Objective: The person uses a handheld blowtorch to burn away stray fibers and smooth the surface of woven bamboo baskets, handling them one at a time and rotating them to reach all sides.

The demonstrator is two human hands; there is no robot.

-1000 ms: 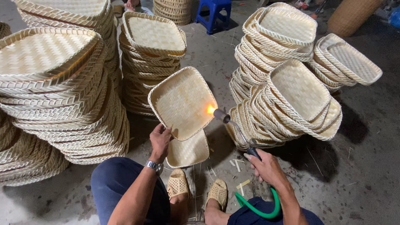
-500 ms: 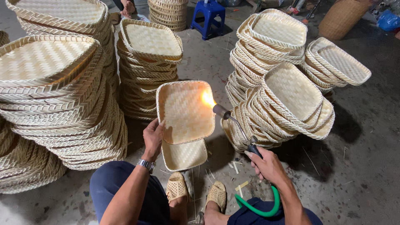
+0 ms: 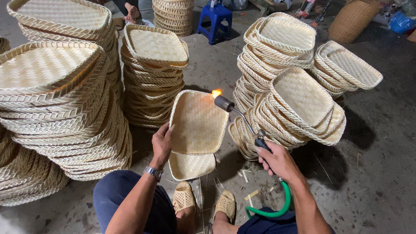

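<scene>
Feet: two woven tan slippers (image 3: 203, 201) on the concrete floor (image 3: 381, 173), just below the held tray.
Left hand: left hand (image 3: 161, 145) grips the left edge of the held tray, fingers curled behind the rim, thumb on the front; a metal watch (image 3: 153, 172) on the wrist.
Held tray: woven bamboo tray (image 3: 198, 122), tilted up with its inside facing the camera, its lower edge over a second tray (image 3: 190, 166) resting on the floor.
Right hand: right hand (image 3: 278, 161), right of the held tray, closed around the handle of a gas torch (image 3: 242, 119); a green hose (image 3: 273, 203) loops below the wrist.
Flame: small orange flame (image 3: 216, 92) at the torch nozzle, at the held tray's upper right corner.
Left of held tray: tall stacks of trays (image 3: 65, 99).
Right of held tray: leaning stacks (image 3: 299, 99).
Beyond held tray: a blue stool (image 3: 215, 21) and a round basket (image 3: 352, 19).
</scene>
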